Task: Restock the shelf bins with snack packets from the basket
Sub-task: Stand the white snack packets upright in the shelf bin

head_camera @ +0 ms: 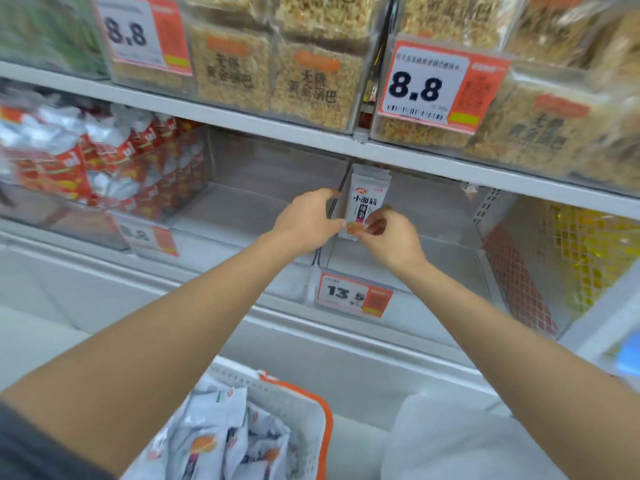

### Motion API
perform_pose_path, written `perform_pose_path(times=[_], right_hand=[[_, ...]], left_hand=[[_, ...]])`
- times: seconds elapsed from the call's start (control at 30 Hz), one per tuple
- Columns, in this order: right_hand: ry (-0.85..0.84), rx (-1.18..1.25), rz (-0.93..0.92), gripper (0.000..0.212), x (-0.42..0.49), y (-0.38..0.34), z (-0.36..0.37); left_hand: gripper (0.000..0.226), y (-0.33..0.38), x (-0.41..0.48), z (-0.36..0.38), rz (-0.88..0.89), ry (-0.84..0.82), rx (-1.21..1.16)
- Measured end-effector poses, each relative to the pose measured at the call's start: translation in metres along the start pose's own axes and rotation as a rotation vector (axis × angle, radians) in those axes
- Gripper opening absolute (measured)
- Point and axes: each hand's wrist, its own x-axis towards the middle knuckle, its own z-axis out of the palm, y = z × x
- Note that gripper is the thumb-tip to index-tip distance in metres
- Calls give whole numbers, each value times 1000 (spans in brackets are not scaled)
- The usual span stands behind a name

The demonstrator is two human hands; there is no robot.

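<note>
While I hold the snack packet (366, 197) upright between both hands, it hangs straight ahead of me, above the clear bin (433, 237) that carries the 13.5 price tag (353, 296) on its front wall. Its long axis runs up and down, the top edge just under the shelf board (277, 131) above and the bottom edge in my fingers. My right hand (393, 242) pinches that bottom edge from the right. My left hand (306, 221) curls in from the other side, thumb at the lower left corner, and sits just beside the dark divider (332, 209) between this bin and the one to its left. The top looks layered, so there may be more than one packet pressed together, though I cannot tell for sure. The packet is on the right of the divider, over the bin's left rear, so I judge the next move to be short: down and slightly back, staying on that side of the divider. Both hands are about equally near. The basket (322, 410) sits low in front of me, well apart from the bin, with more packets (221, 431) heaped inside.
</note>
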Motion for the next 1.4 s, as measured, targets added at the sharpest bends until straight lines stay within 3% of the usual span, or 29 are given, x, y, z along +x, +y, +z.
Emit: perform_pose_path(times=[0.1,0.23,0.37,0.47,0.53,0.63,0.7,0.8,0.9,1.07,1.13,1.23,1.3,1.4], right_hand=[[6,-21,-108,13,-30,-12,-4],[20,5,-218,18,-87,-18,8],[77,-91,-477,16,-134,-8,31],[2,-98,-495,20,-153,2,52],[-122,-144,-517,21,-166,9,69],[-481,-281,-412,21,-183,29,102],[-749,-399,-278,25,-196,47,122],[-1064,-597,-240,31,-226,69,143],[-1212,-769,-297,22,-261,81,162],[-1129,-863,-306,25,-291,90,187],[-1099,-770,-227,30,-286,86,186],[-970,-483,7,15,-255,62,175],[-888,-382,44,13,-224,36,158],[-875,-327,-64,18,-189,-1,113]], left_hand=[[61,-2,-45,-9,39,8,70],[48,-25,-103,-9,-10,27,79],[40,-63,-154,8,-88,-148,76],[37,-97,-186,24,-169,-313,106],[35,-114,-198,31,-174,-451,184],[34,-126,-205,37,-200,-644,284],[35,-133,-207,43,-201,-692,335],[39,-145,-216,51,-208,-744,425],[42,-152,-222,53,-228,-820,485],[40,-158,-221,52,-241,-818,476],[39,-159,-220,51,-242,-820,476],[38,-161,-219,47,-255,-821,443],[49,-160,-217,42,-282,-847,405],[84,-156,-216,35,-260,-831,296]])
